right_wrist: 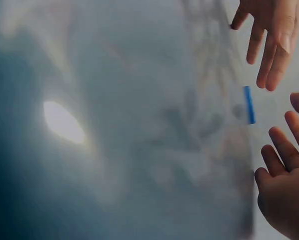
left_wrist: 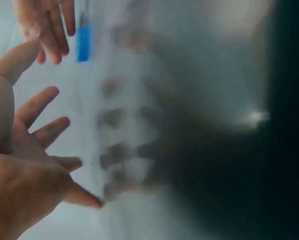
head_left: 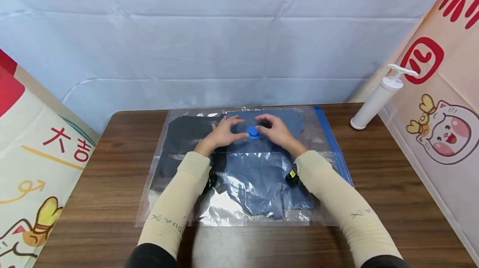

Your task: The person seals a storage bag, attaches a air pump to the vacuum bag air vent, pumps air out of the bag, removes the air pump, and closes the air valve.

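Observation:
A clear plastic vacuum storage bag (head_left: 316,122) lies flat, with a blue zip strip (head_left: 334,149) along its right edge. Folded inside are a black cloth (head_left: 187,135) and a dark blue cloth (head_left: 258,176). A round blue valve cap (head_left: 253,133) sits on the upper middle of the bag. My left hand (head_left: 224,132) is at the cap's left, fingers spread and thumb tip close beside it. On the other side, my right hand (head_left: 278,130) has its thumb near the cap. Both wrist views show the blue cap (left_wrist: 83,44) between the spread hands, apparently ungripped.
A white hand pump (head_left: 376,101) with a T-shaped handle stands at the table's back right corner. Under the bag is a brown wooden table (head_left: 93,201). A pale cloth (head_left: 224,51) hangs behind it, with printed sheets at both sides.

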